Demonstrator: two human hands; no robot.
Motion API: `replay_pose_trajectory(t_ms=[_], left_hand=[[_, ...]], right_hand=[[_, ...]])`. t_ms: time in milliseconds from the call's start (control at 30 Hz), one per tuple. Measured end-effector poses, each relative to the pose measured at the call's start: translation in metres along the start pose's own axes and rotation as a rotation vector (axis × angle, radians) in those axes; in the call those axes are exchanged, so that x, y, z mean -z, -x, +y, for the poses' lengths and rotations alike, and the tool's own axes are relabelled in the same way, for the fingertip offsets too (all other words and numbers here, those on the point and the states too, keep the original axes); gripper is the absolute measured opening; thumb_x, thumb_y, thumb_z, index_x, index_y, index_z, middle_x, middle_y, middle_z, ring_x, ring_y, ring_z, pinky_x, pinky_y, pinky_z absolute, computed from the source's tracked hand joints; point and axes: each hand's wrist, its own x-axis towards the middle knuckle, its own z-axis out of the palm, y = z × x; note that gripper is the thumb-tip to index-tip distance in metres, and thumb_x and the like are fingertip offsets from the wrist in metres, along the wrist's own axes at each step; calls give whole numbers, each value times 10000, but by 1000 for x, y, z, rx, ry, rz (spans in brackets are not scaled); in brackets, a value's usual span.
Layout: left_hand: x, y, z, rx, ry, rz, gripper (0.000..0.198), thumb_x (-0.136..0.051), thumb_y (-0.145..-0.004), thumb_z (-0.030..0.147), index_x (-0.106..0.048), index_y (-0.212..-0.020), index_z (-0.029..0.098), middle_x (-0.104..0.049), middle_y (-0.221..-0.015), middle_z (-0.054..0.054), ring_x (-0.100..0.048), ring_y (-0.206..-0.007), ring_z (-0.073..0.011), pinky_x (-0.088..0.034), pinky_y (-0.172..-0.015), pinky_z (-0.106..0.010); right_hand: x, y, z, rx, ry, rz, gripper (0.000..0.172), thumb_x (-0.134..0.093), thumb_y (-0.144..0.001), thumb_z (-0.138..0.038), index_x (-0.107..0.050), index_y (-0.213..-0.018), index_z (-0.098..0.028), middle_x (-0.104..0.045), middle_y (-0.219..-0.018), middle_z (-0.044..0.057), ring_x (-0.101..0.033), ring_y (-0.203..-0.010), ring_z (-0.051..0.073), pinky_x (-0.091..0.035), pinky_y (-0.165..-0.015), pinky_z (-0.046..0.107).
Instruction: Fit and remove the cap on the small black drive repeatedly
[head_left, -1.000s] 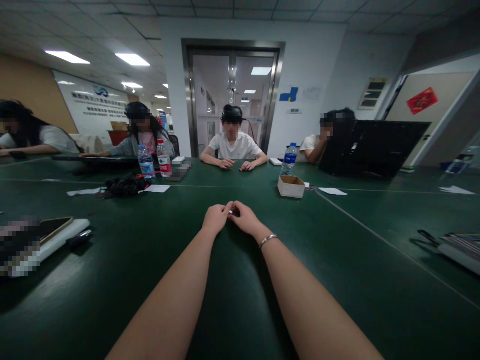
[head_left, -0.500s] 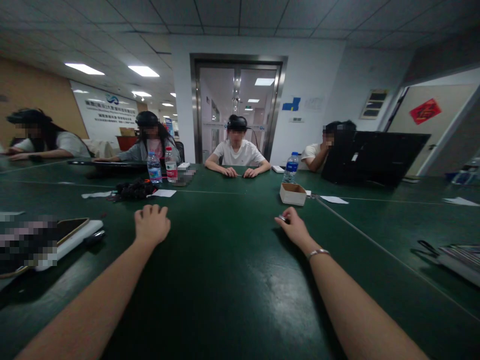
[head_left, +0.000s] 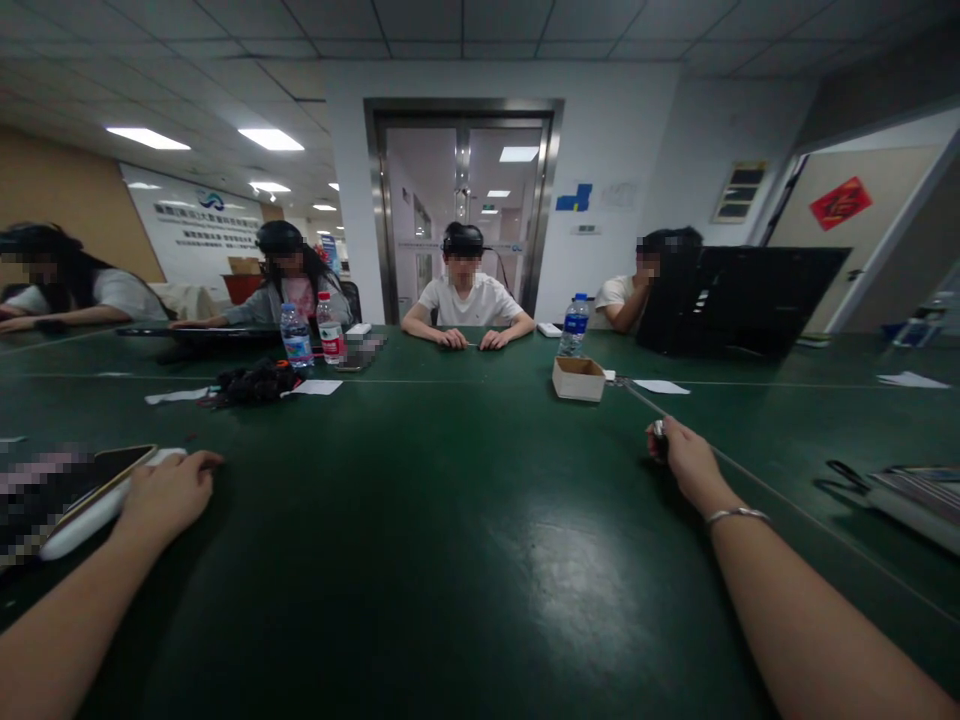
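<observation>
My left hand (head_left: 171, 492) is at the left, over the edge of a white device (head_left: 90, 520) that lies by a dark phone-like object (head_left: 112, 470). Its fingers are bent, and what they may hold is hidden. On the right, my right hand (head_left: 690, 458) is closed round a small dark and shiny object (head_left: 659, 440), too small to name. A bracelet circles that wrist. Beyond this hand, to its left, stands a small open box (head_left: 578, 382) on the green table (head_left: 420, 520).
Bottles (head_left: 296, 338) and a black bundle (head_left: 257, 384) stand or lie at the back left. A blue-labelled bottle (head_left: 574, 328) is behind the box. A black monitor (head_left: 750, 300) and a striped item (head_left: 926, 495) are right. Several people sit around the table.
My left hand has moved left and nearer to me, to the white device. My right hand has moved right, away from the box, with the small object still in its fingers.
</observation>
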Motion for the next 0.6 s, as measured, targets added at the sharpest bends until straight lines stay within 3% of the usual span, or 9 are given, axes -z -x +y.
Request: replay_pose_trajectory(t_ms=[133,200,267,367,533,600], left_hand=[[5,1,9,94,-94,-12,409,-296,-811,373,-641,-967,217,-664,-965,-112,-541,-1065,-336,-401,-890,-477],[7,-1,17,149,-117,-45,393,-310,-829,358,-623,-1018,212,-647,-1028,-105,-540,-1071,-317,-413,-882,-438],[5,-6,33,199,-113,-97,394,-320,-842,323,-595,-1086,179,-617,-1098,-118,-539,-1067,-312,-419,-864,-416],[-6,-13,75,179,-51,-115,408,-318,-849,284,-580,-1131,146,-565,-1177,-168,-537,-1053,-331,-419,-827,-416],[-35,-16,173,-64,75,-66,372,-325,-855,266,-607,-1086,191,-557,-1169,-154,-534,-1035,-286,-404,-850,-404],[-44,-14,207,-135,141,-89,351,-335,-859,267,-629,-1042,212,-573,-1137,-129,-546,-999,-262,-399,-861,-392]], right_hand=[[0,3,-9,-38,218,96,333,-316,-862,-447,-496,-718,-207,-544,-605,26,-530,-607,187,-440,-746,419],[2,4,-12,-82,436,129,332,-284,-878,-410,-504,-726,-212,-568,-622,24,-540,-677,214,-332,-879,549],[3,5,-14,-105,557,132,325,-274,-886,-391,-497,-728,-216,-591,-638,24,-543,-724,233,-232,-914,619],[5,4,-14,-123,609,127,299,-284,-887,-384,-462,-715,-215,-600,-640,31,-556,-754,249,-247,-904,599],[10,1,-8,-142,642,107,302,-295,-879,-399,-480,-735,-208,-640,-742,49,-574,-812,255,-290,-900,561],[14,-2,-4,-87,654,115,311,-329,-857,-421,-509,-726,-203,-658,-764,58,-583,-791,248,-337,-870,536]])
